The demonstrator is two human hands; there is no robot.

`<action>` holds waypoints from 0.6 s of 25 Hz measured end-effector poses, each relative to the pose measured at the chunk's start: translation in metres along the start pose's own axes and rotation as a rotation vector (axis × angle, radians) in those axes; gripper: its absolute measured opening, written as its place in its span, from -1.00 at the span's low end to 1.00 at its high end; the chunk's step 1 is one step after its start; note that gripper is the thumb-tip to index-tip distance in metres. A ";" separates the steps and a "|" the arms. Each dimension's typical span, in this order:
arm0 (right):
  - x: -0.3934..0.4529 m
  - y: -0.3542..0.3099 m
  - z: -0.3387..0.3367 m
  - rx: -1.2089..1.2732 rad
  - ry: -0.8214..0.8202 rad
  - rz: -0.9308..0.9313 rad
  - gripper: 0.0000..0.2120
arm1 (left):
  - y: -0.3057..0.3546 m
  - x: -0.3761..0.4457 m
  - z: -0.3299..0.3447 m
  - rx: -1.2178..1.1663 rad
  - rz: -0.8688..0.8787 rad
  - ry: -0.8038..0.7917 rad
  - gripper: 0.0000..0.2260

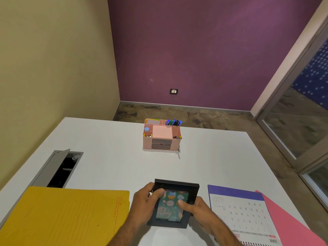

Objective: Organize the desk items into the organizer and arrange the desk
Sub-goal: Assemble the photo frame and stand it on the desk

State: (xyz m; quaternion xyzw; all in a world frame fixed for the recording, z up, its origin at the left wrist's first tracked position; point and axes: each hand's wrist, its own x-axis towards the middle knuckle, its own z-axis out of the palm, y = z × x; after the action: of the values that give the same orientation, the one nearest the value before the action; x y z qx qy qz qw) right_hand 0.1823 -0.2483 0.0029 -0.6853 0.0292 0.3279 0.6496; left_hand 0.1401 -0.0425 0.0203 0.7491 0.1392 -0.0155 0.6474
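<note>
A black picture frame (188, 188) with a green birthday card inside is near the front of the white desk (110, 157). My left hand (144, 201) grips its left edge, thumb on the glass. My right hand (198, 210) grips its right edge, thumb also on the glass. A pink desk organizer (161, 136) stands at the far middle of the desk. It holds pink sticky notes, several markers (174, 122) at its back right, a small blue item on the left, and two grey drawers, both shut.
A yellow file folder (62, 215) lies at the front left. A desk calendar (239, 213) lies at the front right, partly over a pink folder (291, 222). An open grey cable hatch (60, 167) sits in the desk's left side. A glass door is on the right.
</note>
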 end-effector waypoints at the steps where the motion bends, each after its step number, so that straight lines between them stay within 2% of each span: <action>1: 0.000 0.001 0.000 0.004 -0.003 0.007 -0.72 | -0.001 -0.002 0.000 -0.005 0.000 0.000 -0.94; 8: 0.005 0.015 0.000 0.006 0.023 -0.062 -0.62 | -0.004 -0.009 -0.004 -0.032 0.022 0.020 -0.93; 15: 0.011 0.016 0.001 0.003 0.066 -0.009 -0.70 | -0.006 -0.002 -0.001 -0.028 -0.018 0.076 -0.93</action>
State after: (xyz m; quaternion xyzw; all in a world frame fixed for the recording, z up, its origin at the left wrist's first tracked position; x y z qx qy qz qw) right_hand 0.1825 -0.2455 -0.0163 -0.6948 0.0481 0.3024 0.6508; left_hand 0.1364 -0.0411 0.0148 0.7387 0.1706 0.0090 0.6520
